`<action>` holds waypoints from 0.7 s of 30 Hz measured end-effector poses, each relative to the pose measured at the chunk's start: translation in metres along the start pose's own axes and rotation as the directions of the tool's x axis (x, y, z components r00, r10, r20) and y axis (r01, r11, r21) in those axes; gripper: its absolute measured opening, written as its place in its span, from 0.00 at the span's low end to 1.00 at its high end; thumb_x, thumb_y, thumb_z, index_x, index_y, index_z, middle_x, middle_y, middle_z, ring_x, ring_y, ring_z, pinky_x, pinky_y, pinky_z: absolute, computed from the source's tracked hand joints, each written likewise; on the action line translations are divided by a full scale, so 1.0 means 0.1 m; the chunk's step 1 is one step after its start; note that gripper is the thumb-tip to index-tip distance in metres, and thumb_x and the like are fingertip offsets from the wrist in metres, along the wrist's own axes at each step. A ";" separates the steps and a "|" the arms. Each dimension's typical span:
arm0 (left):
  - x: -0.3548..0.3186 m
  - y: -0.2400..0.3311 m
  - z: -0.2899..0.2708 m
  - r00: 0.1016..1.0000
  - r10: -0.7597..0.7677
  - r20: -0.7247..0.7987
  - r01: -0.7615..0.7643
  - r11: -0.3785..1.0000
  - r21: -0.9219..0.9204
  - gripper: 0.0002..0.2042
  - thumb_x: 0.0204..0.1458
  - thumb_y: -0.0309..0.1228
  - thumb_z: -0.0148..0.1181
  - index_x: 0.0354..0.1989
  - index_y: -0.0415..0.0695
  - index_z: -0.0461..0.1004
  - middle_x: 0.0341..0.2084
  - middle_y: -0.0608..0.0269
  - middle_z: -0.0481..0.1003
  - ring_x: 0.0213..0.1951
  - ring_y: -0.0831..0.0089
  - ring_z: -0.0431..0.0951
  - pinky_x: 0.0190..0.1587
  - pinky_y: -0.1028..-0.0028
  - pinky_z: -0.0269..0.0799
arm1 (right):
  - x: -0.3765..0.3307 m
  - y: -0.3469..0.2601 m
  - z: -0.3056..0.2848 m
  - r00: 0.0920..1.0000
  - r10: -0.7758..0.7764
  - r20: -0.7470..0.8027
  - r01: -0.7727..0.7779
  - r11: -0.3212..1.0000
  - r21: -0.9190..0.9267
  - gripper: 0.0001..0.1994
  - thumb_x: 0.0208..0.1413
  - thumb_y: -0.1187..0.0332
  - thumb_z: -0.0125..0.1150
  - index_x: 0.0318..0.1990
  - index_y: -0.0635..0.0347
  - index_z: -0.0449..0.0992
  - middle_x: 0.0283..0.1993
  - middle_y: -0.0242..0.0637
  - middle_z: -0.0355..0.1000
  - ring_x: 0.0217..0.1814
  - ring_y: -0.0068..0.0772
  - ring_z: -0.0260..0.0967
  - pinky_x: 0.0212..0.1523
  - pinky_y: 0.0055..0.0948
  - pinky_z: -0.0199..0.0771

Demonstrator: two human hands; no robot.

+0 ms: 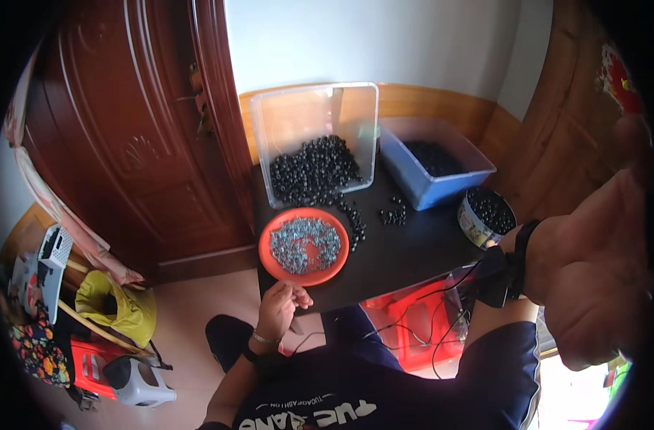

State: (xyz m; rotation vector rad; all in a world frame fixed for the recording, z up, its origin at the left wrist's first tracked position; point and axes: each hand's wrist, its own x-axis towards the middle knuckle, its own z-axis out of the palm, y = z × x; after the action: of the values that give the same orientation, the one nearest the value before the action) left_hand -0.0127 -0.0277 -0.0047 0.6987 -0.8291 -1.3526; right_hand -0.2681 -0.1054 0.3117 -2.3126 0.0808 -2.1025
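My left hand (281, 307) is at the front edge of the dark table, just below an orange-red round plate (267, 266). Its fingers are curled in, thumb near the index finger; whatever they hold, if anything, is too small to make out. Small silvery metal pieces (292, 244) are spread over the plate in a ring. My right hand (599, 272) is raised large at the right rim of the view, apart from the table, its fingers lost in the dark edge. A black strap with a dark box (505, 276) circles that wrist.
Black beads (316, 168) spill from a clear bin (254, 118) lying on its side. Beside it are a bluish bin (431, 195) and a round tin (477, 228), both with black pieces. Cables (413, 331) hang by a red container (406, 351) under the table. A door (126, 143) stands left.
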 end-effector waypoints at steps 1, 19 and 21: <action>0.01 -0.04 -0.05 1.000 0.007 0.007 -0.007 1.000 -0.007 0.12 0.60 0.36 0.45 0.30 0.40 0.65 0.25 0.59 0.68 0.30 0.67 0.70 0.38 0.67 0.67 | -0.09 -0.05 0.00 1.000 0.027 0.001 -0.027 1.000 0.010 0.40 0.42 0.55 0.72 0.62 0.59 0.59 0.59 0.41 0.65 0.62 0.37 0.60 0.60 0.30 0.59; 0.00 -0.04 -0.06 0.999 0.047 0.026 -0.049 0.996 0.074 0.14 0.61 0.37 0.42 0.32 0.39 0.67 0.25 0.57 0.71 0.30 0.68 0.72 0.37 0.70 0.67 | -0.40 0.09 0.22 0.938 0.344 0.046 -0.347 0.935 0.070 0.42 0.42 0.55 0.72 0.64 0.58 0.57 0.60 0.42 0.64 0.64 0.37 0.59 0.63 0.28 0.57; -0.02 0.01 -0.06 0.997 0.070 0.021 -0.071 0.994 0.078 0.13 0.61 0.36 0.41 0.32 0.39 0.67 0.26 0.57 0.71 0.31 0.68 0.73 0.37 0.72 0.67 | -0.42 0.15 0.32 0.927 0.369 0.062 -0.373 0.925 0.074 0.43 0.42 0.55 0.72 0.64 0.58 0.57 0.60 0.42 0.64 0.64 0.37 0.59 0.63 0.28 0.57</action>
State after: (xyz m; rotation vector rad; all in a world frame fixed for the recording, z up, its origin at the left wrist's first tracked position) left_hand -0.0072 -0.0259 -0.0078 0.7128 -0.9177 -1.2698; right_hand -0.2406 -0.1193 0.2665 -2.0950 0.3898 -1.8275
